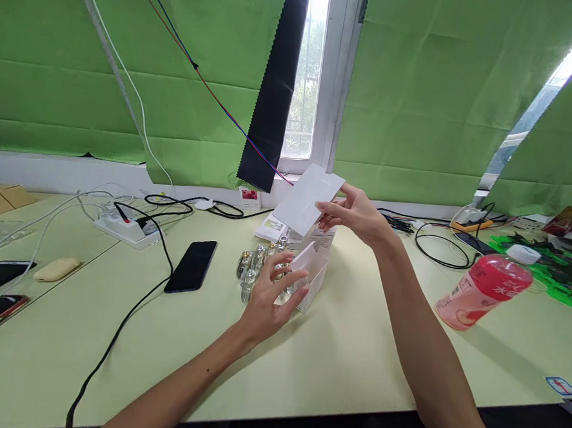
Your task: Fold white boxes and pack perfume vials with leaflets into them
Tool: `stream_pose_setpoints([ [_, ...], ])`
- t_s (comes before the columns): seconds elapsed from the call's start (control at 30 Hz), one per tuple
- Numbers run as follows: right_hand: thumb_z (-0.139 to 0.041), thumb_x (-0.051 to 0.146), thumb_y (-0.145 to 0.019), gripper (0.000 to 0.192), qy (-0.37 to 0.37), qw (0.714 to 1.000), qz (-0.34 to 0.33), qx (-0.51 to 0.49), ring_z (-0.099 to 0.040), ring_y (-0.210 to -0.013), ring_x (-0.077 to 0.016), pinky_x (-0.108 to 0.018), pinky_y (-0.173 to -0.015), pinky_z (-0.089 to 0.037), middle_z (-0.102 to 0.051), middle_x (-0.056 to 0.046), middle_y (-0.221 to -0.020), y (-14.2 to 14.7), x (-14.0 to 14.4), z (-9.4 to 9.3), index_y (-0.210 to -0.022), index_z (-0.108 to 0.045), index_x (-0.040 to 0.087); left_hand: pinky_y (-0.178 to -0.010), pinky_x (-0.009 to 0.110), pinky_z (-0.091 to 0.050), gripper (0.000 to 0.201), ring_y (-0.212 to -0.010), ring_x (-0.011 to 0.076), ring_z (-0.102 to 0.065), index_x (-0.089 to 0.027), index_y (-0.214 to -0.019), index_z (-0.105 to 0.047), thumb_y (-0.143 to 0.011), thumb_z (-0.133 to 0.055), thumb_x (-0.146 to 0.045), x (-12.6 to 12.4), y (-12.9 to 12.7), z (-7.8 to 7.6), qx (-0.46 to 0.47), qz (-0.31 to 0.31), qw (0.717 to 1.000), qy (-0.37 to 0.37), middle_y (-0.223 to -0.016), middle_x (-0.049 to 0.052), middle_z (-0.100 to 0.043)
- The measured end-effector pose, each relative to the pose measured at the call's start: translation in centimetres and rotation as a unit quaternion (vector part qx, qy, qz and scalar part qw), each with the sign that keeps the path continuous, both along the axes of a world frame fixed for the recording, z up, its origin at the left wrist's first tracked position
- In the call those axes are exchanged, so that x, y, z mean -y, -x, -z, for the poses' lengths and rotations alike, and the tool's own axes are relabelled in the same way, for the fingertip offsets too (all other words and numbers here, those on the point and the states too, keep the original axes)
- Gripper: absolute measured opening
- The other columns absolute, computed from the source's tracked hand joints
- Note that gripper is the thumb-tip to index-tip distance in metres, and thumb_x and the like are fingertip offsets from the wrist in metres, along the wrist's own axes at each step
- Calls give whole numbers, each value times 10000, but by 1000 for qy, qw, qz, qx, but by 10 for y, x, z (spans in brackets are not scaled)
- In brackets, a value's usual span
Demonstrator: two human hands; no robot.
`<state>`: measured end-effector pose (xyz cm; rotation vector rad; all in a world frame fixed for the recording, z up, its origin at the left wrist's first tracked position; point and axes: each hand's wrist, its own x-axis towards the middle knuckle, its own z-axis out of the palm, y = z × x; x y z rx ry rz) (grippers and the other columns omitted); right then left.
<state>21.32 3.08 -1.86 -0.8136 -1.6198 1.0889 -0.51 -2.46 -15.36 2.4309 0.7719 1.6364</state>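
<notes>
Hands at a small white box [314, 277]

Your right hand [358, 215] pinches the light, stiff card [306, 199] at twelve o'clock; your left hand [268, 300] cups fragile, slippery glass bottles [253, 267] on the desk [346, 347].

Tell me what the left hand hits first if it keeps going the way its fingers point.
The left hand points up-right; its fingers already touch the small white box, so probably that box, with glass bottles just beside it.

No legible text anywhere — pink bottle [483, 289] label print too small to read; sticker [561, 386] at tabletop's near right edge showed red mark, blue border — unreadable.
</notes>
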Motion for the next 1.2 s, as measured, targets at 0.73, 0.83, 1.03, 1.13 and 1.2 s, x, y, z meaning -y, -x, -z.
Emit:
stream_pose_setpoints([
  [0.73, -867, 454, -729, 555, -25, 999, -36, 26, -715, -651, -174, -340, -632, -643, -754, -47, -809, -4, 6, -4, -1141, -642, 157, -617, 219, -501, 198, -707, 128, -620, -199, -892, -561, -975, -559, -379, 5, -5, 0, 61, 12, 963, 264, -798, -3, -607],
  [0.83, -864, 446, -738, 545, -27, 998, -46, 38, -717, -658, -174, -343, -641, -644, -749, -39, -807, -5, 8, -5, -1153, -650, 163, -662, 233, -522, 182, -765, 140, -648, -199, -975, -586, -979, -544, -376, 5, -6, 0, 56, 25, 957, 282, -873, 16, -648],
  [1.03, -864, 412, -747, 556, -21, 997, -61, 48, -721, -635, -178, -333, -613, -636, -752, -32, -786, -6, 12, -9, -1195, -654, 157, -703, 265, -530, 302, -812, 155, -676, -195, -1216, -606, -1004, -491, -376, 5, -7, 0, 23, 27, 953, 299, -1033, 62, -715],
  [1.13, -853, 402, -765, 539, -30, 996, -68, 51, -720, -636, -173, -332, -613, -634, -754, -35, -801, -6, 11, -8, -1205, -663, 154, -739, 301, -557, 401, -866, 186, -703, -193, -1336, -605, -1014, -476, -394, 5, -6, 0, 8, 23, 953, 303, -1084, 84, -736],
  [1.2, -850, 400, -770, 517, -37, 996, -72, 49, -720, -640, -171, -330, -611, -632, -753, -34, -807, -6, 10, -7, -1189, -672, 155, -883, 358, -565, 442, -1035, 229, -707, -188, -1386, -604, -1024, -457, -396, 5, -7, 1, 2, 24, 955, 295, -1180, 107, -737],
])
